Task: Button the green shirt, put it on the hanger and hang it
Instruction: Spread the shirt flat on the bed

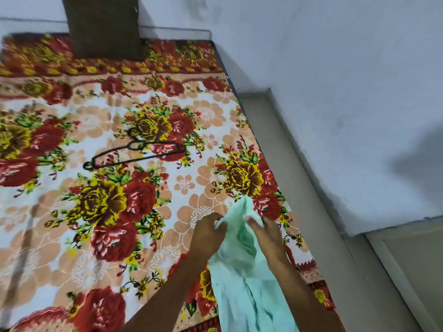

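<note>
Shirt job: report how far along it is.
Done: nothing shows as finished. In hand: the left hand and right hand both grip the green shirt, held bunched above the bed; buttons cannot be made out. Left: the hanger lies bare on the bed, so hangering and hanging remain.

The shirt (242, 271) is thin, soft cloth, matt and creased. The bedsheet (72, 224) is printed cloth, smooth and matt. The hanger (134, 153) looks like thin black plastic or wire; which, cannot be told. The wall (335, 92) is matt paint, slightly mottled.
</note>
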